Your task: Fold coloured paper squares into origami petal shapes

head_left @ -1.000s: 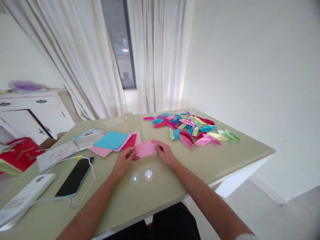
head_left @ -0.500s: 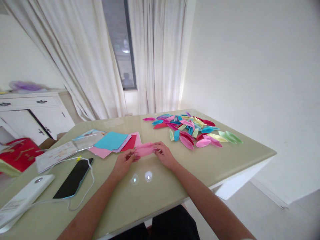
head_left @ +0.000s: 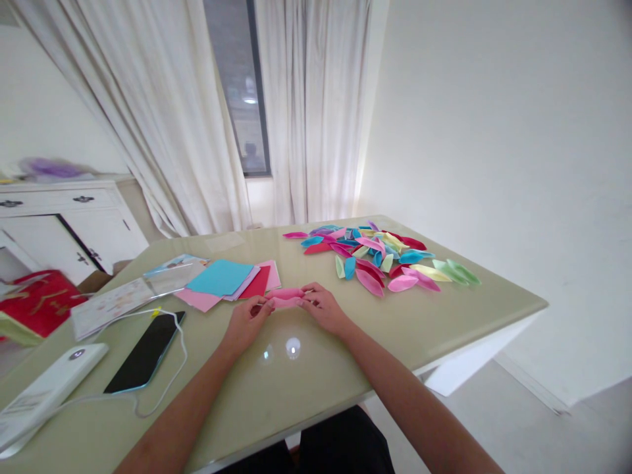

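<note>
Between my two hands is a folded pink paper boat (head_left: 286, 298), held just over the table with its long middle opening facing up. My left hand (head_left: 247, 320) pinches its left end between thumb and fingers. The right end is gripped by my right hand (head_left: 322, 307), thumb in front and fingers behind. Just beyond my left hand lie loose square sheets, with a blue sheet (head_left: 220, 278) on top, a red sheet (head_left: 255, 283) and pink sheets (head_left: 198, 299) around it. To the right is a spread pile of folded paper boats (head_left: 372, 247) in several colours.
On the left of the table (head_left: 316, 375) lie a black phone (head_left: 143, 353) with a white cable (head_left: 184, 342), a white power bank (head_left: 49, 398) and clear packets with printed covers (head_left: 113, 306). A wall (head_left: 494, 164) stands at the right, curtains (head_left: 316, 118) behind.
The pink paper between my hands has opened out in the middle and tilted, so its hollow now shows. Both hands stay nearly in place.
</note>
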Motion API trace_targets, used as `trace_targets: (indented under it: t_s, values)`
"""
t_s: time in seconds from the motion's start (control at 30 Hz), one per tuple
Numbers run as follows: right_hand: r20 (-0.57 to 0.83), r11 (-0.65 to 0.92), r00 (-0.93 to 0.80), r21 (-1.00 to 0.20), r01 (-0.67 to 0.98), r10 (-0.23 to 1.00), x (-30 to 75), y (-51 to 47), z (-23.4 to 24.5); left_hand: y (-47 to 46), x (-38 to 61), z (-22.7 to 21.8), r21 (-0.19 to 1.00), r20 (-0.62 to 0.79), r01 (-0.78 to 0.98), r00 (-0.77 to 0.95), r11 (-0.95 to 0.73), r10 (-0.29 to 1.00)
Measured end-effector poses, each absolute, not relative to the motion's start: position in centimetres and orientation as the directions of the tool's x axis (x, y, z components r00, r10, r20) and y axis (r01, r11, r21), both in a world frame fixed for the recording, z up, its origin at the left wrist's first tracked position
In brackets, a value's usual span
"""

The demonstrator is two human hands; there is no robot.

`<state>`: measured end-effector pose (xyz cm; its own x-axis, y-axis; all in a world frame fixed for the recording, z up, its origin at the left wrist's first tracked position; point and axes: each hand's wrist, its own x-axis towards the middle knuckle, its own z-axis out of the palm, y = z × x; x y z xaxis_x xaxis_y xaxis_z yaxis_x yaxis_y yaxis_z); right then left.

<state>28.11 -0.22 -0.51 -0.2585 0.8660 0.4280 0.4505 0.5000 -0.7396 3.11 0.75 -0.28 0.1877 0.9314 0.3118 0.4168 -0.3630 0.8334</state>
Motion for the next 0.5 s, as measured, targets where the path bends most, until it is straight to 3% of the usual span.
trace_targets:
  t_s: [0.5]
  values:
    - [0.395,0.424,-0.231,-0.523,0.739,0.889,27.27,-0.40,-0.58,0.61,3.57,-0.52,0.696,0.366,0.590,0.199,-0.409,0.909]
